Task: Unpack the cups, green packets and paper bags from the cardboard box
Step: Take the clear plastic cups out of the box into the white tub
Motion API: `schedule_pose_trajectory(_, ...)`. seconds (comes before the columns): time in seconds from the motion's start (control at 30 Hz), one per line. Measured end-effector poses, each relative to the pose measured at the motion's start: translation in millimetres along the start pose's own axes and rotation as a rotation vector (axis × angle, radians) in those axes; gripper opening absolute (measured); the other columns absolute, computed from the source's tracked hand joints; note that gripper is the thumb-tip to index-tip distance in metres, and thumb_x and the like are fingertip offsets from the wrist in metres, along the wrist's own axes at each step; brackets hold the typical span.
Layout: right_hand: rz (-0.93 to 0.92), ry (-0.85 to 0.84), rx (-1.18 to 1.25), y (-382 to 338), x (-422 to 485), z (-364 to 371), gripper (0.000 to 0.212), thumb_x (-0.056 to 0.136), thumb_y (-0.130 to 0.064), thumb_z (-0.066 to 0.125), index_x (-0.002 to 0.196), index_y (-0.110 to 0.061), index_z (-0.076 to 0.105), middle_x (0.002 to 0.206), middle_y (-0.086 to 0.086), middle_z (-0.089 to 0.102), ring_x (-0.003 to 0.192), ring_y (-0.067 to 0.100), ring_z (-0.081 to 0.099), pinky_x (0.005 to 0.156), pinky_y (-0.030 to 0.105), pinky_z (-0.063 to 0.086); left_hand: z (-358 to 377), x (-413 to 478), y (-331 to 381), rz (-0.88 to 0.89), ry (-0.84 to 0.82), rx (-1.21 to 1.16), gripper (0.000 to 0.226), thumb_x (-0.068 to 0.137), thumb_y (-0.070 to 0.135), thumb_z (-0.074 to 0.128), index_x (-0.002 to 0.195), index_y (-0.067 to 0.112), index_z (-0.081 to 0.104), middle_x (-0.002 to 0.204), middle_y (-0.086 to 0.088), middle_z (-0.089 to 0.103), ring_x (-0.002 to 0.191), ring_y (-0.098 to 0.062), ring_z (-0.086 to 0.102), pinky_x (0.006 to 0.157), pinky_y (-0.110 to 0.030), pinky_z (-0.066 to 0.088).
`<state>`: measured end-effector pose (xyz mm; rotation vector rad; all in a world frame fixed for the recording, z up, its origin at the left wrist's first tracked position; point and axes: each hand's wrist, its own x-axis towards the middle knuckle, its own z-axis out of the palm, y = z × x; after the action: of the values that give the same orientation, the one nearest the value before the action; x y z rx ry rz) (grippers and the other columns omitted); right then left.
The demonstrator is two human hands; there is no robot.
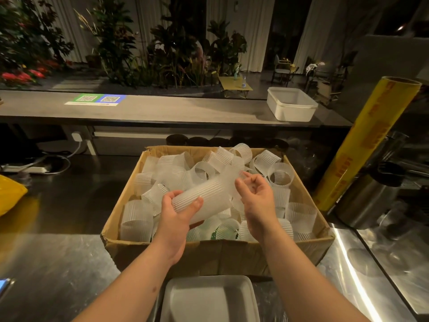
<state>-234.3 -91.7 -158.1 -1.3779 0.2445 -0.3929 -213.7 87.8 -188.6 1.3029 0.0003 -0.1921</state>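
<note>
The left hand (pixel 178 212) grips a sideways stack of ribbed frosted cups (pixel 204 201) over the middle of the cardboard box (pixel 209 252). The right hand (pixel 255 196) curls its fingers at the stack's far end, and I cannot tell whether they pinch a rim. Loose cups (pixel 137 219) fill the box to all 4 corners, and something green (pixel 216 233) shows beneath them by its near wall.

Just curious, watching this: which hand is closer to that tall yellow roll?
Right. The right hand is over the cardboard box, left of the yellow roll; the left hand, holding a ribbed cup stack, lies farther left.
</note>
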Motion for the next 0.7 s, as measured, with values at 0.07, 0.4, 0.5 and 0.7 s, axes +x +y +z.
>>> schedule_pose_trajectory(0.07,-0.007,-0.041,-0.058,2.3,-3.3,2.7,0.018,0.095,-0.014,0.069,0.08,-0.014,0.059,0.128,-0.004,0.063,0.119,0.011,0.056,0.11,0.044,0.047,-0.3,0.9,0.9,-0.011,0.005,-0.024,0.061,0.085,0.029,0.076,0.134,0.027,0.04,0.132,-0.008,0.049,0.118,-0.029,0.058,0.087,-0.039,0.059)
schedule_pose_trajectory(0.4,-0.023,-0.147,-0.499,-5.9,-3.5,-24.3,0.026,0.107,-0.03,0.047,0.131,-0.027,0.056,0.13,-0.01,0.06,0.119,0.011,0.06,0.092,0.022,0.051,-0.3,-0.9,4.1,-0.024,0.003,-0.062,0.068,0.072,0.041,0.076,0.129,0.033,0.041,0.133,-0.007,0.047,0.119,-0.031,0.057,0.089,-0.04,0.059)
schedule_pose_trajectory(0.5,-0.004,-0.183,-0.986,-12.1,10.5,-46.2,0.035,0.101,-0.005,0.05,0.106,-0.036,0.067,0.126,-0.005,0.063,0.111,0.016,0.062,0.095,0.039,0.057,-0.7,0.1,3.7,-0.028,-0.001,-0.077,0.07,0.072,0.04,0.075,0.132,0.032,0.04,0.135,-0.008,0.046,0.12,-0.032,0.057,0.086,-0.039,0.059)
schedule_pose_trajectory(0.7,0.115,-0.756,-1.456,5.9,6.9,-38.2,0.043,0.096,-0.014,0.066,0.126,-0.045,0.066,0.15,-0.008,0.049,0.141,0.021,0.041,0.119,0.049,0.032,0.4,0.7,3.9,-0.045,0.001,-0.103,0.058,0.083,0.032,0.074,0.131,0.031,0.041,0.134,-0.009,0.048,0.119,-0.033,0.057,0.087,-0.041,0.059)
